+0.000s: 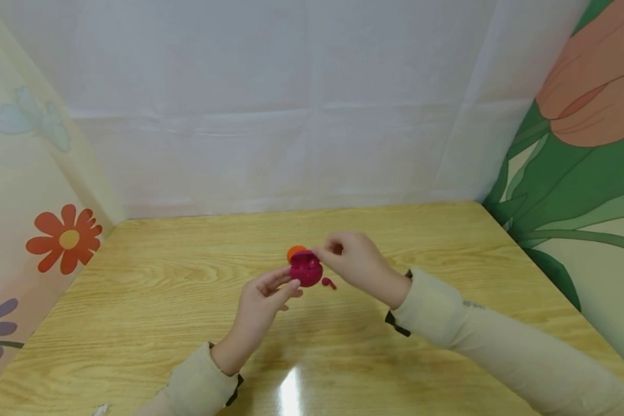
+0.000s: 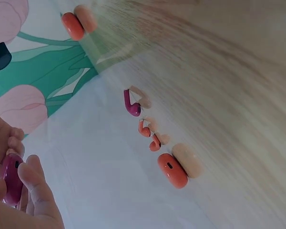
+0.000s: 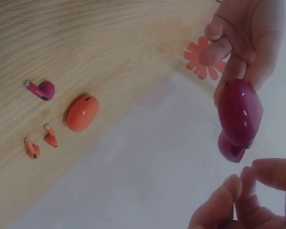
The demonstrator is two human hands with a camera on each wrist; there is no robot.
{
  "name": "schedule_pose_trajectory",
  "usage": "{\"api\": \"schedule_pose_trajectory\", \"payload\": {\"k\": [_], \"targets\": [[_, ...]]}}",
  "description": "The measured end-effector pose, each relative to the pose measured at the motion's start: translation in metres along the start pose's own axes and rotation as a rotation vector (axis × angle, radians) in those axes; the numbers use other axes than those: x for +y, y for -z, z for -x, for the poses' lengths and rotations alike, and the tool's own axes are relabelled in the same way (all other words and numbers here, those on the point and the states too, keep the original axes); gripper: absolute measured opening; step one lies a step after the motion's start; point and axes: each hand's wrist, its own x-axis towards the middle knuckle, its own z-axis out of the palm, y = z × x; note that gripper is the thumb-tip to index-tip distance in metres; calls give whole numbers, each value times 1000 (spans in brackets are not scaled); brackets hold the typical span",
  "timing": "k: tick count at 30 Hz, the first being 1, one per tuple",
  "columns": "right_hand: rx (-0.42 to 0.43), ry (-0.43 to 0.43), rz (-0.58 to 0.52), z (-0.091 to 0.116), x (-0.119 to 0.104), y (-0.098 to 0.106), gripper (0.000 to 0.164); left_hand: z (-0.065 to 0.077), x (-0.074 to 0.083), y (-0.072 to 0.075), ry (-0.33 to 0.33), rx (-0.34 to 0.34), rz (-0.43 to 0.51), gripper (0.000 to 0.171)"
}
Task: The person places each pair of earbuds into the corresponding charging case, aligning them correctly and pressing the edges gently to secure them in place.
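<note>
My left hand [image 1: 258, 303] holds a magenta earbud case [image 1: 308, 275] above the table, its lid raised. Fingers and thumb grip the case's edge, as the left wrist view shows too. At the case's upper right, my right hand [image 1: 361, 261] has its thumb and fingertips gathered close to the raised lid; whether anything small is between them is hidden. One magenta earbud [image 1: 330, 283] lies on the table just right of the case. Partly behind the case in the head view is an orange case [image 1: 293, 252], seen whole and closed in the right wrist view.
Two orange earbuds, one [image 3: 32, 149] beside the other [image 3: 50, 137], lie near the orange case. The left wrist view shows a second orange rounded object [image 2: 72, 26] farther off. A white sheet [image 1: 301, 115] hangs behind the wooden table [image 1: 177, 300]; printed flower panels flank it.
</note>
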Motion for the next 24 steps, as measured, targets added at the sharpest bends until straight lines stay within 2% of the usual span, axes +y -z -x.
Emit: {"api": "schedule_pose_trajectory", "payload": {"k": [4,8,17,24], "targets": [[-8,-13,-8,-4,10,-1,21,-1,0,2,17,16,3,32],[-71,-53,-7,-11,23,-3,15,-1,0,4,25,29,8,33],[-271,-274,-44,-28,56,-13,11,-2,2,7,44,38,28,33],[-349,-392,-14,-34,68,-21,16,-2,3,6,46,35,31,32]]}}
